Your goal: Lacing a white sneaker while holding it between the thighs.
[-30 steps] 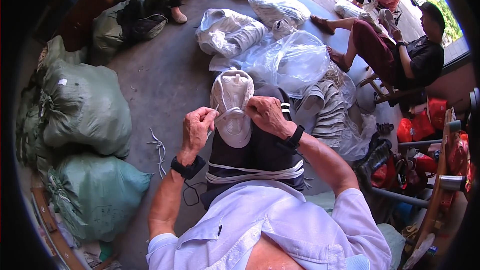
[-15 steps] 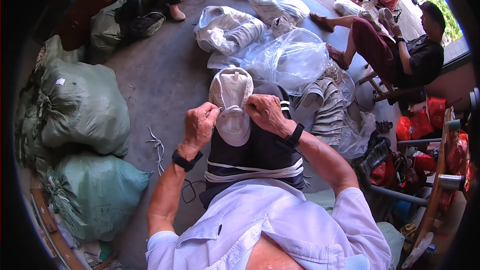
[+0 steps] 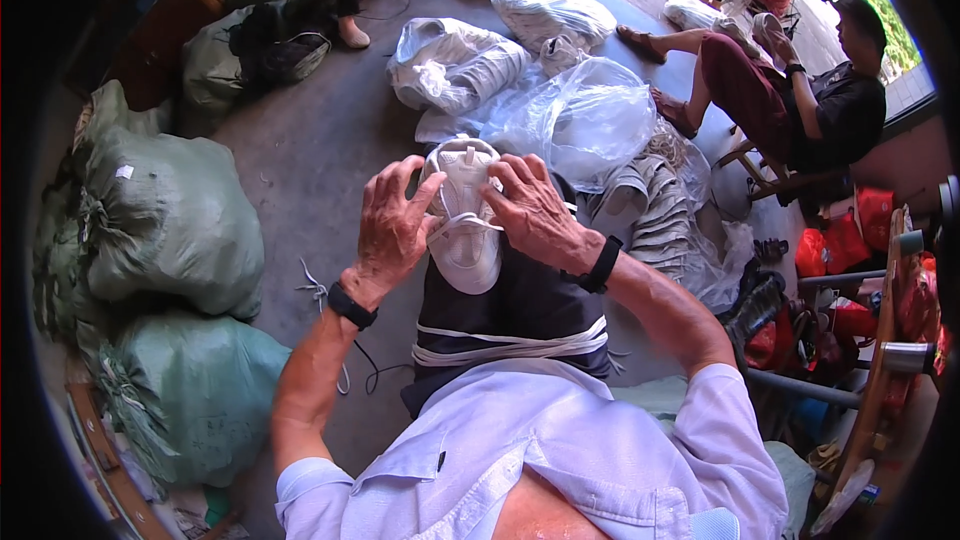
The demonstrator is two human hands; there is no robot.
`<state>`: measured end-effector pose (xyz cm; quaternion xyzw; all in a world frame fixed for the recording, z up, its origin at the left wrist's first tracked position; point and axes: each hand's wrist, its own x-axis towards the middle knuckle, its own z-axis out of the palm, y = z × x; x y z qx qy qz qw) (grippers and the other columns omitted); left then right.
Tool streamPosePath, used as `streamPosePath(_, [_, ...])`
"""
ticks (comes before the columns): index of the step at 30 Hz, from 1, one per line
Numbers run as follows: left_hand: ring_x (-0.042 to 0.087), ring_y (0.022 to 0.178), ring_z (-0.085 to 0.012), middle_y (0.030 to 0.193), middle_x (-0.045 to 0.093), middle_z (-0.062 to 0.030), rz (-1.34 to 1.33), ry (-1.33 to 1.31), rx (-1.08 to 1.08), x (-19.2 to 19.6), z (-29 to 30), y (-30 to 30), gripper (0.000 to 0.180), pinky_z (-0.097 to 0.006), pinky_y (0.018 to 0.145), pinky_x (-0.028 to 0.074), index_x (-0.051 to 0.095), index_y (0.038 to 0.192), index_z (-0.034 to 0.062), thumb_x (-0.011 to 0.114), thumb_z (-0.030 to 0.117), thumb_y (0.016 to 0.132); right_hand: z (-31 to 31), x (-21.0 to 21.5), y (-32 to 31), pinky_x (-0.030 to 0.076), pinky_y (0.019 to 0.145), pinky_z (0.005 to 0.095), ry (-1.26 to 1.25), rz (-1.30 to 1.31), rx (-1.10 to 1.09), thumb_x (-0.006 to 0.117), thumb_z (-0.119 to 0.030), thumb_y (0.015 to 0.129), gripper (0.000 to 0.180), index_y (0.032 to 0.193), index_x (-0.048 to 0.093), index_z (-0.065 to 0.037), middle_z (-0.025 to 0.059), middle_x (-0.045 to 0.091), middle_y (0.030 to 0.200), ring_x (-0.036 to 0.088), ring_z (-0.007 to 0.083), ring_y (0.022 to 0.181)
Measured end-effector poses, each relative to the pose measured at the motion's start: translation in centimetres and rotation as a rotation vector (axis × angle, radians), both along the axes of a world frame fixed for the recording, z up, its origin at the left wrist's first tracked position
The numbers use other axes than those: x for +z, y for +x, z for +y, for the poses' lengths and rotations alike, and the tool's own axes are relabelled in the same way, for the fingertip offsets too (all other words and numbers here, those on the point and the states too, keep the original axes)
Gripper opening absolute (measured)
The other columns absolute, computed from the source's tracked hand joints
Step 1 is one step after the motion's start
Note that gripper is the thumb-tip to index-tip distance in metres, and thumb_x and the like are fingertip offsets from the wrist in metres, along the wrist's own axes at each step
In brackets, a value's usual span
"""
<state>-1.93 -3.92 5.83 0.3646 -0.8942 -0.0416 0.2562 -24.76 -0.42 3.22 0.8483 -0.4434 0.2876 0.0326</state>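
Observation:
A white sneaker (image 3: 468, 265) lies on my dark-clad lap, its toe toward me. White shoelace (image 3: 466, 223) crosses its tongue in a loose bow or knot. My left hand (image 3: 392, 220) grips the shoe's left edge, thumb on the upper and index finger beside the collar. On the opposite side my right hand (image 3: 532, 202) has its bent fingers and thumb on the upper's edge. Both hands are above the lace crossing. A bundle of white laces (image 3: 510, 348) is wrapped round my thighs.
Clear plastic bags (image 3: 580, 115) and stacked grey shoe uppers (image 3: 655, 225) lie ahead and right. Green sacks (image 3: 170, 220) stand along my left. A seated person (image 3: 835, 105) holds a shoe at far right. A wooden rack (image 3: 880, 340) with red items is near right.
Both hands have let go of the lace ends they were pinching and moved up to the shoe's sides, fingers spreading. The lace now lies crossed on the shoe.

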Motion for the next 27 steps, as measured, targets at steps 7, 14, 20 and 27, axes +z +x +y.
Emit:
streamPosePath(7, [0.053, 0.116, -0.03, 0.108, 0.058, -0.0114, -0.26, -0.161, -0.452, 0.6, -3.6, -0.2, 0.024, -0.043, 0.107, 0.039, 0.062, 0.092, 0.0034, 0.071, 0.004, 0.069, -2.9, -0.2, -0.8, 0.037, 0.093, 0.042, 0.063, 0.118, 0.252, 0.07, -0.016, 0.074, 0.016, 0.087, 0.065, -0.008, 0.0068, 0.059, 0.096, 0.053, 0.0222, 0.101])
streamPosePath(14, [0.054, 0.096, -0.0245, 0.09, 0.057, -0.0055, -0.378, -0.015, -0.463, 0.1, -3.4, -0.3, 0.009, -0.041, 0.092, 0.037, 0.065, 0.077, 0.0076, 0.071, 0.013, 0.074, -3.1, -0.5, -1.3, 0.035, 0.081, 0.0413, 0.311, 0.093, 0.291, 0.074, -0.018, 0.067, 0.012, 0.074, 0.067, -0.011, 0.0065, 0.058, 0.089, 0.051, 0.0243, 0.095])
streamPosePath(20, [0.051, 0.096, -0.0245, 0.087, 0.057, -0.0059, -0.247, 0.072, -0.198, -2.1, -2.2, -1.8, 0.01, -0.042, 0.088, 0.035, 0.067, 0.07, 0.0066, 0.065, 0.014, 0.076, -3.4, -2.1, 0.0, 0.035, 0.079, 0.0452, 0.337, 0.073, 0.173, 0.068, -0.015, 0.065, 0.011, 0.069, 0.066, -0.005, 0.0117, 0.059, 0.079, 0.053, 0.0287, 0.091])
streamPosePath(27, [0.052, 0.097, -0.0244, 0.087, 0.061, -0.005, 0.018, 0.284, -0.071, -3.3, -2.0, -2.4, 0.011, -0.043, 0.088, 0.035, 0.068, 0.072, 0.0082, 0.067, 0.017, 0.078, -2.6, -3.9, 1.1, 0.034, 0.07, 0.0477, 0.309, 0.047, -0.012, 0.063, -0.013, 0.059, 0.011, 0.062, 0.062, -0.002, 0.015, 0.061, 0.079, 0.056, 0.0325, 0.087])
